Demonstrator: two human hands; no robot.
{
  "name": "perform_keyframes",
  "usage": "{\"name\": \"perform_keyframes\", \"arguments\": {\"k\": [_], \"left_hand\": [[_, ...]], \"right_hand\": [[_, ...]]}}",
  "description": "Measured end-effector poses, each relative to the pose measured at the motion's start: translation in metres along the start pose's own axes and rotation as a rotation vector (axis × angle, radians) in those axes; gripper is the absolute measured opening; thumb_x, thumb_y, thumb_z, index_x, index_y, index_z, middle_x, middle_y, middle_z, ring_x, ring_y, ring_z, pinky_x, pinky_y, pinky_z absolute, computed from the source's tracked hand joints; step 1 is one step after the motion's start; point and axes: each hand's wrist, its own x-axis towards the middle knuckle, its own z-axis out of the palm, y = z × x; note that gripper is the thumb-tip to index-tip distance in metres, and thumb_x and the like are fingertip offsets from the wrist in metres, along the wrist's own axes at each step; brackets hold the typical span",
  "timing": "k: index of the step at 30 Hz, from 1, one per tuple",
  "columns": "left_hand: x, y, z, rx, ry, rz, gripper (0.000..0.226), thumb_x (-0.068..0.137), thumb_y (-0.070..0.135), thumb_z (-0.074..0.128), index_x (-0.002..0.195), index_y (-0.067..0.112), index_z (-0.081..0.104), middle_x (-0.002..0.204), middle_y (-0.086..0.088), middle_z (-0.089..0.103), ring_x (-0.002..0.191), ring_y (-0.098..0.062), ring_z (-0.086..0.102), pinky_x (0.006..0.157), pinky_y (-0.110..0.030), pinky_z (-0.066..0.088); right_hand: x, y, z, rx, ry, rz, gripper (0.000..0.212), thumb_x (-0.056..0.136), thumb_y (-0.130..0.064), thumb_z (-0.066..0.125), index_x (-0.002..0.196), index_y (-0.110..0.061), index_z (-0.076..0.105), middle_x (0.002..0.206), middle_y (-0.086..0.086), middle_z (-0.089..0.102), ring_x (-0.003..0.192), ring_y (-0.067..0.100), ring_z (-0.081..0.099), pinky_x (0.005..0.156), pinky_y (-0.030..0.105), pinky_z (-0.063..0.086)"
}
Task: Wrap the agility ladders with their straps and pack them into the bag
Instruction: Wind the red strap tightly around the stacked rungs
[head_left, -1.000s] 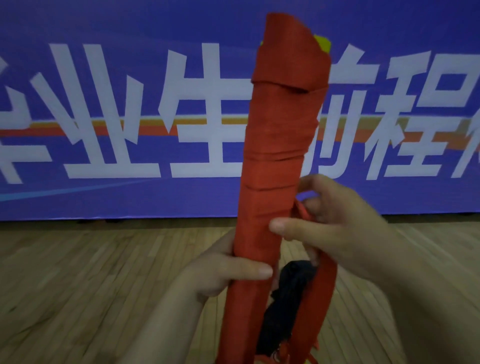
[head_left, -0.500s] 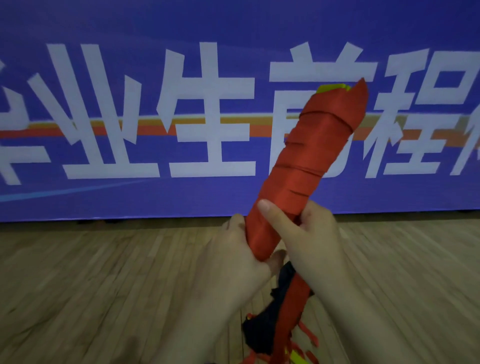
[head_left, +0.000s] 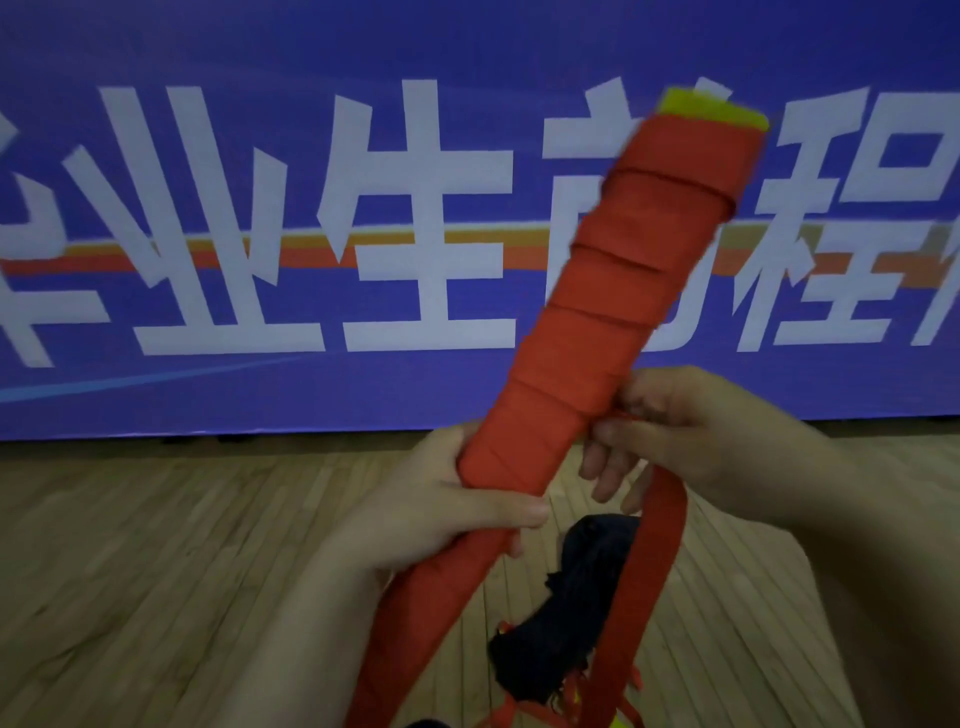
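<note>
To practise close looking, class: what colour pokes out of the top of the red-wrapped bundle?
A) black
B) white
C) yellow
C: yellow rungs poke out of the red-wrapped bundle that the left hand grips, while the right hand pinches the loose strap.

blue banner (head_left: 208, 52) behind, big white characters, orange stripe (head_left: 415, 249) across it; wood floor (head_left: 156, 571) below, meeting its lower edge

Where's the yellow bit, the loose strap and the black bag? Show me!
yellow bit (head_left: 711, 106): head view, its middle, at the very top.
loose strap (head_left: 657, 551): head view, the flat hanging stretch.
black bag (head_left: 582, 597): head view, its crumpled middle.
</note>
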Motion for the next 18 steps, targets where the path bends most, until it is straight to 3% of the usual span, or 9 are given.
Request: {"name": "perform_keyframes", "arguments": {"k": [3, 6, 9, 11, 13, 15, 17, 18], "left_hand": [[0.001, 0.004, 0.009, 0.234, 0.196, 0.113, 0.036, 0.058, 0.030, 0.086, 0.084, 0.022, 0.062, 0.064, -0.002, 0.064, 0.056, -0.020, 0.062, 0.055, -0.032, 0.050], [-0.001, 0.007, 0.030, 0.479, 0.404, 0.147, 0.037, 0.061, 0.049, 0.080, 0.086, 0.033, 0.057, 0.067, 0.010, 0.063, 0.056, -0.006, 0.058, 0.056, -0.028, 0.048], [-0.002, 0.008, 0.044, 0.726, 0.475, 0.141, 0.040, 0.066, 0.056, 0.073, 0.093, 0.036, 0.050, 0.072, 0.010, 0.062, 0.064, -0.003, 0.058, 0.058, -0.027, 0.049], [0.000, 0.010, 0.036, 0.698, 0.369, 0.218, 0.042, 0.065, 0.052, 0.076, 0.093, 0.035, 0.050, 0.074, 0.009, 0.063, 0.065, -0.005, 0.060, 0.059, -0.030, 0.051], [0.007, 0.009, 0.017, 0.491, 0.057, 0.223, 0.048, 0.063, 0.044, 0.082, 0.100, 0.037, 0.053, 0.082, 0.009, 0.067, 0.070, -0.005, 0.064, 0.063, -0.030, 0.054], [0.010, 0.005, 0.007, 0.113, -0.279, 0.138, 0.064, 0.060, 0.042, 0.085, 0.115, 0.038, 0.055, 0.094, 0.005, 0.070, 0.083, -0.013, 0.068, 0.071, -0.030, 0.055], [0.016, -0.008, 0.006, -0.184, -0.425, 0.039, 0.064, 0.054, 0.046, 0.087, 0.111, 0.030, 0.063, 0.089, -0.005, 0.071, 0.078, -0.023, 0.068, 0.071, -0.036, 0.056], [0.019, -0.013, 0.007, -0.214, -0.434, 0.020, 0.062, 0.052, 0.045, 0.088, 0.106, 0.026, 0.066, 0.084, -0.007, 0.071, 0.073, -0.024, 0.067, 0.069, -0.038, 0.056]], "right_hand": [[0.000, 0.004, 0.014, 0.097, 0.112, 0.034, 0.034, 0.095, 0.000, 0.040, 0.077, -0.017, 0.064, 0.066, 0.004, 0.068, 0.055, 0.017, 0.064, 0.060, 0.036, 0.055], [0.001, 0.005, 0.041, 0.409, 0.298, 0.009, 0.025, 0.077, -0.029, 0.056, 0.053, -0.023, 0.056, 0.047, -0.006, 0.050, 0.040, 0.005, 0.042, 0.047, 0.024, 0.035], [0.007, 0.010, 0.056, 0.398, 0.514, -0.060, 0.029, 0.067, -0.044, 0.075, 0.051, -0.027, 0.058, 0.040, -0.015, 0.049, 0.037, -0.002, 0.045, 0.041, 0.009, 0.032], [0.008, 0.011, 0.055, 0.437, 0.582, -0.092, 0.023, 0.065, -0.040, 0.073, 0.049, -0.031, 0.060, 0.040, -0.015, 0.049, 0.037, -0.001, 0.046, 0.040, 0.009, 0.032], [0.005, 0.012, 0.053, 0.536, 0.586, -0.146, 0.016, 0.064, -0.033, 0.072, 0.053, -0.029, 0.062, 0.043, -0.014, 0.052, 0.040, 0.000, 0.049, 0.042, 0.010, 0.036], [0.000, 0.011, 0.052, 0.551, 0.554, -0.208, 0.019, 0.064, -0.033, 0.077, 0.062, -0.023, 0.062, 0.049, -0.008, 0.060, 0.043, 0.004, 0.054, 0.042, 0.015, 0.041], [-0.004, 0.008, 0.053, 0.505, 0.518, -0.210, 0.028, 0.063, -0.034, 0.084, 0.069, -0.020, 0.061, 0.053, -0.008, 0.064, 0.044, 0.003, 0.057, 0.042, 0.014, 0.042], [-0.005, 0.008, 0.052, 0.478, 0.479, -0.202, 0.029, 0.060, -0.036, 0.083, 0.074, -0.021, 0.063, 0.057, -0.010, 0.067, 0.048, 0.001, 0.061, 0.046, 0.012, 0.044]]}}
